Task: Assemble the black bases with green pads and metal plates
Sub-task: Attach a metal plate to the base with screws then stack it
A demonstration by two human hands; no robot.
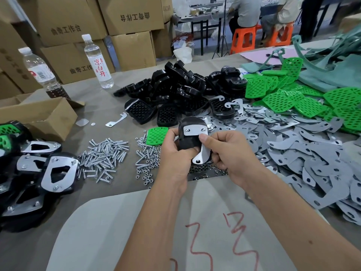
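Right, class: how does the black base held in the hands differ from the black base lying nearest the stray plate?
The held base shows a smooth face with a metal plate on it, gripped by left hand and right hand. The lying base shows honeycomb holes, bare. Both are black.

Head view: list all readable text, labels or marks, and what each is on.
"曲奇工作台": printed on the stacked brown cardboard boxes; on one box it reads upside down.
"凉白开": red characters on the clear plastic water bottle.
Second clear bottle's white label: too blurred to read.
Red hand-drawn scrawl on the white sheet: not legible as words.
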